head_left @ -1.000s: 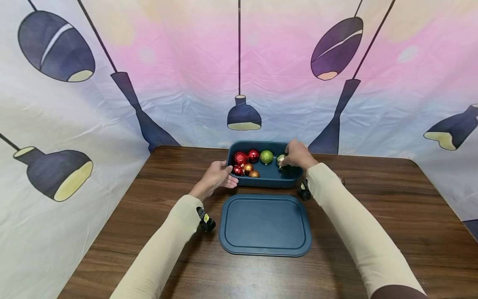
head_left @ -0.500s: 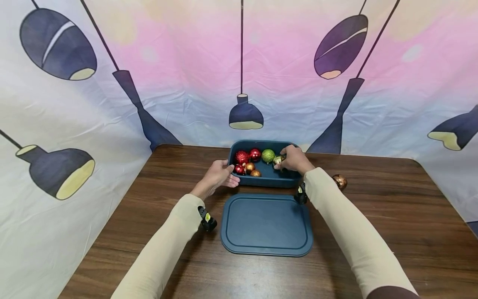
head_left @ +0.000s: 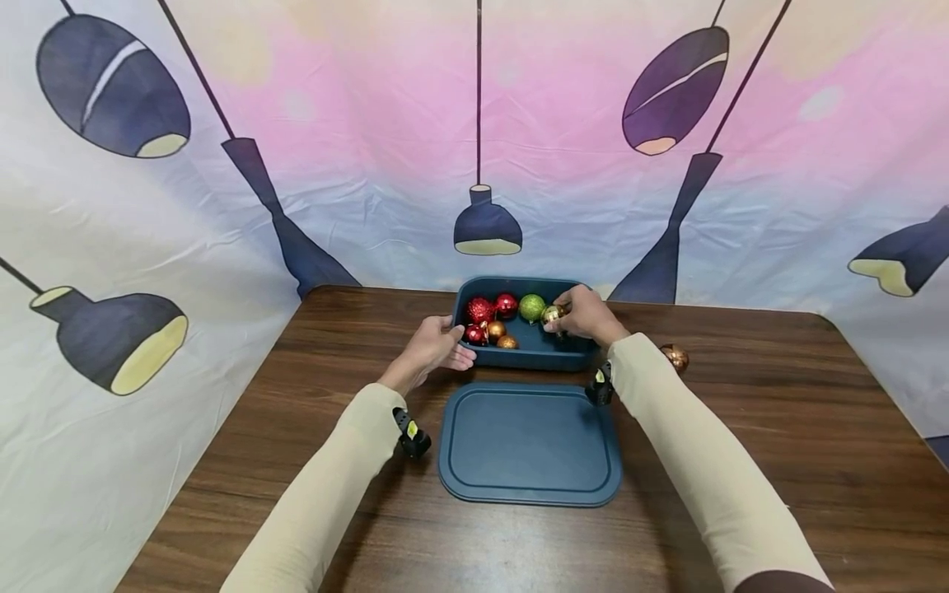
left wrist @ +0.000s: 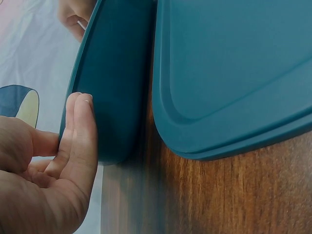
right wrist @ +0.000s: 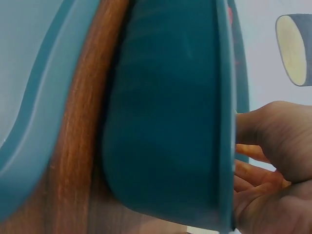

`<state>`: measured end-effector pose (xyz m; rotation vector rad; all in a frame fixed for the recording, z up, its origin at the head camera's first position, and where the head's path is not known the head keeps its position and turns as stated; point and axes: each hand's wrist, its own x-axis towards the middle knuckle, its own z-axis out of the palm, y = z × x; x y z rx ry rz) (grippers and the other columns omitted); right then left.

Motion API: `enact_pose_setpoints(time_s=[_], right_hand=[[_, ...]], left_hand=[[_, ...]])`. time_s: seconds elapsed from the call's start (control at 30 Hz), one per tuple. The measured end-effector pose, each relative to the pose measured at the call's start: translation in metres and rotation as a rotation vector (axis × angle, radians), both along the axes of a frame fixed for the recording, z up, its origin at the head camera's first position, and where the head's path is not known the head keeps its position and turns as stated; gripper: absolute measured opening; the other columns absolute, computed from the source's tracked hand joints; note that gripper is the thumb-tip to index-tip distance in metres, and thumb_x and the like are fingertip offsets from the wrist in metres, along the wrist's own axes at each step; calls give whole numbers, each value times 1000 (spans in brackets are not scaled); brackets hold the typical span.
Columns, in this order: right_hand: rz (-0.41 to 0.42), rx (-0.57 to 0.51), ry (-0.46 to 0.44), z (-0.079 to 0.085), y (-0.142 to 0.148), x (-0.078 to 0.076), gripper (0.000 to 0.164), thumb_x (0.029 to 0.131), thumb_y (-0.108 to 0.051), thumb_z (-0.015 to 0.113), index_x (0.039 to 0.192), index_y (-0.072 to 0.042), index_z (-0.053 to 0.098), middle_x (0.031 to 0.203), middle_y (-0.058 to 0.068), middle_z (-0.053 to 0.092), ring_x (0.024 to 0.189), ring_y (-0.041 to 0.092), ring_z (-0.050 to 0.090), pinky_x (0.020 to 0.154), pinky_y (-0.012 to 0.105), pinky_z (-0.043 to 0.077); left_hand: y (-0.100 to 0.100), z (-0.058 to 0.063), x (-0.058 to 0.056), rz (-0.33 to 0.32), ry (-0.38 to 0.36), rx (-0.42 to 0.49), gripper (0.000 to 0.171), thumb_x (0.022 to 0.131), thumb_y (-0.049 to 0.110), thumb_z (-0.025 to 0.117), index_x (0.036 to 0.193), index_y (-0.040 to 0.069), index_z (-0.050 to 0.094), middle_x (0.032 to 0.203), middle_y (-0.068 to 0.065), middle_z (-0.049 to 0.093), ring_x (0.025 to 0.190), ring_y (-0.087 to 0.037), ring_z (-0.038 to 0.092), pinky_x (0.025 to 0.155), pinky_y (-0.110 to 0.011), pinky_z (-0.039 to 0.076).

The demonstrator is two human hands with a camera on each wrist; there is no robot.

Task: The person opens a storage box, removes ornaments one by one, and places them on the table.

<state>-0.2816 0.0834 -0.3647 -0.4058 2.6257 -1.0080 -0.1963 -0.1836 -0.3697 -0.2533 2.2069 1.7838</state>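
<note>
In the head view a dark blue rectangular box (head_left: 530, 360) stands at the back of the table with several Christmas balls in it. My left hand (head_left: 428, 346) holds its front left corner, thumb at the rim and fingers along the outside wall; the left wrist view shows this hand (left wrist: 63, 165) close up. My right hand (head_left: 586, 315) reaches over the right end and pinches a shiny gold-green Christmas ball (head_left: 552, 314) inside. Right beside that ball is a glittery green one (head_left: 531, 308). In the right wrist view the box wall (right wrist: 165, 112) hides the fingertips.
Red balls (head_left: 479, 310) and smaller orange-gold balls (head_left: 496, 331) lie in the box's left half. A matching blue lid (head_left: 530, 445) lies flat in front. A copper ball (head_left: 675, 357) sits on the table beyond the right sleeve. A printed cloth (head_left: 371, 148) hangs behind.
My right hand has shifted left inside the box with the gold-green ball, bringing it close to the green one. The copper ball now shows past the sleeve. My left hand stays at the corner.
</note>
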Motion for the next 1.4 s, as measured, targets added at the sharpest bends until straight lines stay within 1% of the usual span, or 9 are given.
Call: enact_pose_setpoints(time_s=[0.13,0.23,0.3,0.4,0.57,0.8,1.07,1.23,1.4], right_hand=[[41,-12,21,5,4,1,58,93,-13,76,140,12,52,130,32,59,96,36,70,81,43,62],[69,-2,52,9,7,2,56,94,-13,75,139,12,54,129,31,61,92,34,69,75,40,61],[86,6,77,14,10,3,55,94,-14,75,138,12,55,123,30,64,88,32,68,71,36,58],[102,21,117,24,13,6,53,93,-15,76,136,11,58,116,27,68,87,30,66,69,34,54],[99,38,145,39,22,10,52,93,-17,77,136,8,59,120,26,67,97,33,66,74,38,54],[107,43,166,55,38,17,54,94,-17,76,138,8,57,128,31,62,117,42,59,86,49,56],[102,77,205,67,68,23,49,92,-19,78,132,6,63,121,28,67,113,42,63,86,53,56],[111,96,209,71,92,27,52,91,-20,79,130,11,63,124,33,64,117,48,59,94,61,52],[101,110,181,71,117,29,55,90,-18,79,128,16,60,124,36,62,116,52,58,95,62,52]], left_hand=[[-1,0,0,-2,4,-4,60,112,18,41,161,0,12,93,-22,74,81,-32,76,80,-41,63],[-1,0,0,-3,7,-11,60,111,18,41,161,1,12,91,-20,75,83,-33,75,82,-43,62],[-1,-1,0,-1,8,-14,60,111,18,42,162,1,13,89,-19,75,86,-35,75,84,-45,61],[-2,-1,0,1,12,-16,60,111,18,42,162,2,13,89,-18,75,88,-36,75,85,-46,61],[-3,-3,0,-5,18,-12,60,111,18,42,162,2,13,90,-19,75,85,-34,75,82,-43,62],[-4,-3,1,-7,16,-5,60,111,17,41,161,1,13,95,-24,74,81,-30,76,82,-42,62],[-3,-3,3,-10,12,-7,59,112,17,41,161,0,13,96,-25,74,85,-33,75,86,-45,61],[-2,-1,1,-8,1,-7,60,112,18,41,162,1,12,96,-24,74,85,-33,75,85,-44,61],[-1,0,1,-15,6,-9,60,112,19,41,162,1,12,99,-25,74,86,-33,75,85,-43,61]])
